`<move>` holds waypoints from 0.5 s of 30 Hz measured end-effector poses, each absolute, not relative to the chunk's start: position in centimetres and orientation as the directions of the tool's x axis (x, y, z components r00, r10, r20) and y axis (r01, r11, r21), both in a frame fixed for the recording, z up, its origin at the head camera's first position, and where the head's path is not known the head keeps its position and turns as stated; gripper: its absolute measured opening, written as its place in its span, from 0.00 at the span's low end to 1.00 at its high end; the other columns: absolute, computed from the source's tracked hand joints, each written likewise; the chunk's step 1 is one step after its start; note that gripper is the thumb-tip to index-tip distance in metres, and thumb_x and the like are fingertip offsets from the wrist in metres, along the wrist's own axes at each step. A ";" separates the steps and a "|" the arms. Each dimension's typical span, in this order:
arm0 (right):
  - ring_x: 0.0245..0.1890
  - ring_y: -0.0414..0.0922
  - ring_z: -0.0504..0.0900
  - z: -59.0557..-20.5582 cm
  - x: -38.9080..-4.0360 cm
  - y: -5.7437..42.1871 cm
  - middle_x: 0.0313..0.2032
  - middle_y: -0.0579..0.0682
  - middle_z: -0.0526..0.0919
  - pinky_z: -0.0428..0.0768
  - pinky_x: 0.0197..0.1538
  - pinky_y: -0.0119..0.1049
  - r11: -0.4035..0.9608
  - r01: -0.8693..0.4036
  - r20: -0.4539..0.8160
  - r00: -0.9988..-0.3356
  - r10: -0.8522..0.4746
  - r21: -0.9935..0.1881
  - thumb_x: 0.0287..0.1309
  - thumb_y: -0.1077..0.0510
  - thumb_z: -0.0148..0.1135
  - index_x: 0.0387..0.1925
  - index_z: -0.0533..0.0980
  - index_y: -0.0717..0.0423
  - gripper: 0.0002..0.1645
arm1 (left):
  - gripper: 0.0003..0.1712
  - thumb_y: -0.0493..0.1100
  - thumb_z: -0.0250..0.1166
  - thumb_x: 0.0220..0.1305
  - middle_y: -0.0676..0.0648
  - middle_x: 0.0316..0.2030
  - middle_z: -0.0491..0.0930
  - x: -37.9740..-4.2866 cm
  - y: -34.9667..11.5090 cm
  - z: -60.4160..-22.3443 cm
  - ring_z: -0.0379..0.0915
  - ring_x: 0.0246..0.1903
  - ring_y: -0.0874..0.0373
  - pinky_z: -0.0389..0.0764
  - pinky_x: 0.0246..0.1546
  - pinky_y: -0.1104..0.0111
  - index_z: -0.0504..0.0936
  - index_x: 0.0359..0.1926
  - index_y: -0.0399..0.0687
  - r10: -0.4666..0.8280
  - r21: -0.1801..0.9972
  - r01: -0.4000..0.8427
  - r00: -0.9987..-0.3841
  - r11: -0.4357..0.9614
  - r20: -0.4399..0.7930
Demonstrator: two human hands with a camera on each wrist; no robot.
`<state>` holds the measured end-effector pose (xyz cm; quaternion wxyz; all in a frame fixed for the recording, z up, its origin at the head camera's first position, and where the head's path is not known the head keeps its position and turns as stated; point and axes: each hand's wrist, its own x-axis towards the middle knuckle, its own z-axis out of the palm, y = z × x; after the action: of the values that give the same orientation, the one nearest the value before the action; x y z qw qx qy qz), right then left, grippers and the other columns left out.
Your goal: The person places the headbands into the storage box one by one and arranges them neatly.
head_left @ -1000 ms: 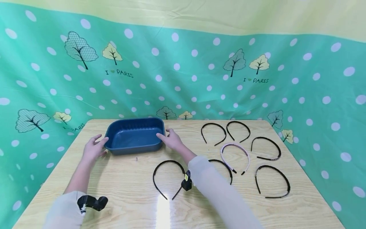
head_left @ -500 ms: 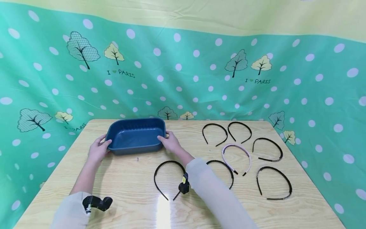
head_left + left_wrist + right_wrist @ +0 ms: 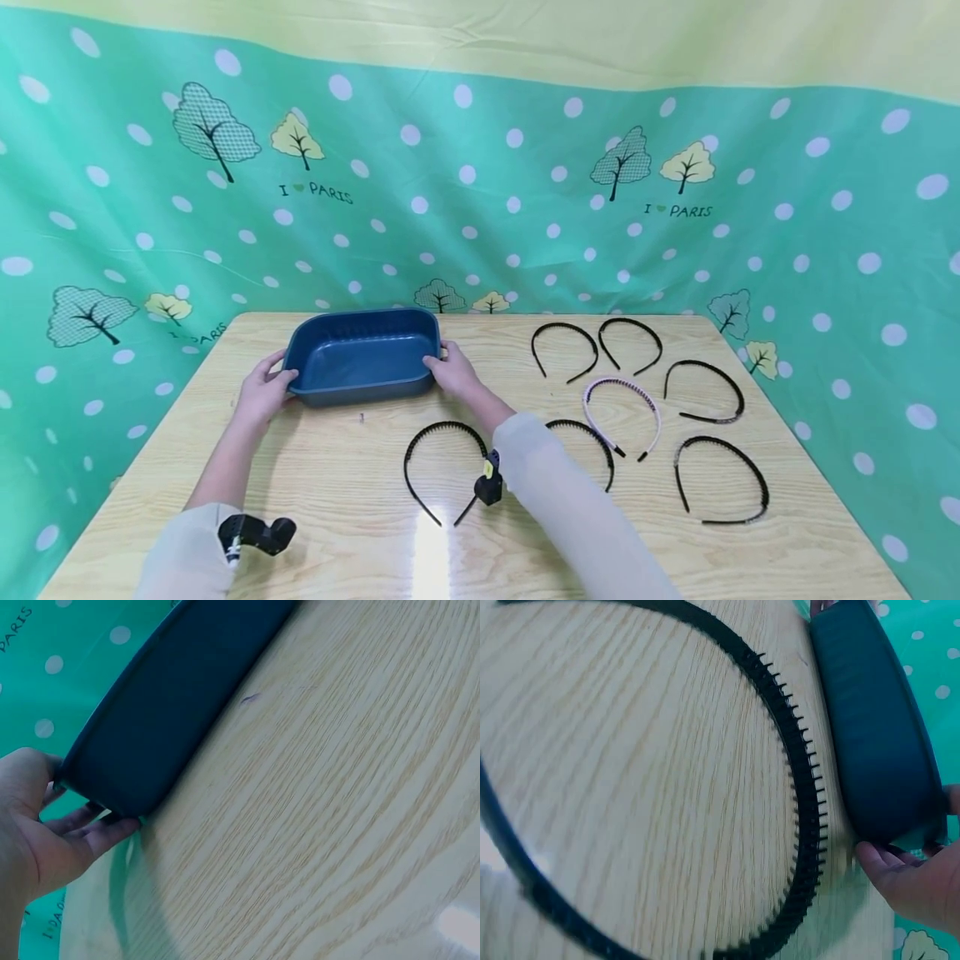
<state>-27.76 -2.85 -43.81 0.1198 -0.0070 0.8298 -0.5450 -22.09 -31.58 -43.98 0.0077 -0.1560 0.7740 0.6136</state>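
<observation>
A dark blue, rounded rectangular plastic basin (image 3: 363, 362) sits at the back left of the wooden table, its inside bare. My left hand (image 3: 264, 392) grips its left end, thumb over the rim; in the left wrist view the fingers (image 3: 112, 835) curl beneath the bottom edge. The right hand (image 3: 453, 371) holds the opposite end, thumb on the rim, with fingertips (image 3: 866, 853) at the underside in the right wrist view. Just in front of the right hand lies a black toothed headband (image 3: 444, 424), seen large in the right wrist view. The right forearm partly covers another black headband (image 3: 573, 423).
On the right side of the table (image 3: 330, 500) lie a pink headband (image 3: 617, 381) and several black headbands (image 3: 564, 325). A tiny purplish speck (image 3: 362, 417) shows in front of the basin. A green dotted curtain (image 3: 510, 250) hangs behind and beside the table.
My left hand has moved right and closed on the basin's left end. The basin has shifted slightly right, with the right hand staying on its end. The headbands lie as before.
</observation>
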 end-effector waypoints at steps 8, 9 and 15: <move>0.60 0.53 0.71 -43.6 -27.9 -0.9 0.59 0.59 0.72 0.70 0.62 0.47 0.424 0.105 -0.179 -0.974 -0.139 -0.900 0.67 0.50 0.50 0.67 0.58 0.56 0.31 | 0.34 0.44 0.44 0.72 0.27 0.68 0.52 -22.5 -30.0 -43.8 0.59 0.62 0.38 0.69 0.58 0.51 0.43 0.73 0.47 -0.185 0.956 -0.224 -0.964 0.189 -0.189; 0.60 0.53 0.71 -43.5 -27.9 -0.6 0.59 0.59 0.72 0.70 0.62 0.47 0.426 0.101 -0.175 -0.975 -0.138 -0.899 0.67 0.50 0.50 0.67 0.58 0.56 0.31 | 0.34 0.44 0.45 0.72 0.27 0.67 0.52 -22.6 -29.7 -43.8 0.60 0.61 0.38 0.69 0.58 0.51 0.43 0.73 0.47 -0.181 0.957 -0.220 -0.966 0.187 -0.187; 0.59 0.54 0.72 -43.1 -28.0 1.6 0.58 0.61 0.73 0.70 0.62 0.48 0.449 0.091 -0.170 -0.976 -0.139 -0.889 0.67 0.51 0.50 0.67 0.58 0.57 0.31 | 0.34 0.43 0.45 0.72 0.28 0.66 0.55 -23.2 -28.2 -44.0 0.64 0.59 0.40 0.71 0.56 0.51 0.44 0.73 0.48 -0.151 0.961 -0.192 -0.975 0.197 -0.164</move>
<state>-28.04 1.59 -43.09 0.1094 -0.0141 0.8440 -0.5249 -23.16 -28.15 -44.04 0.0166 -0.1108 0.7733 0.6240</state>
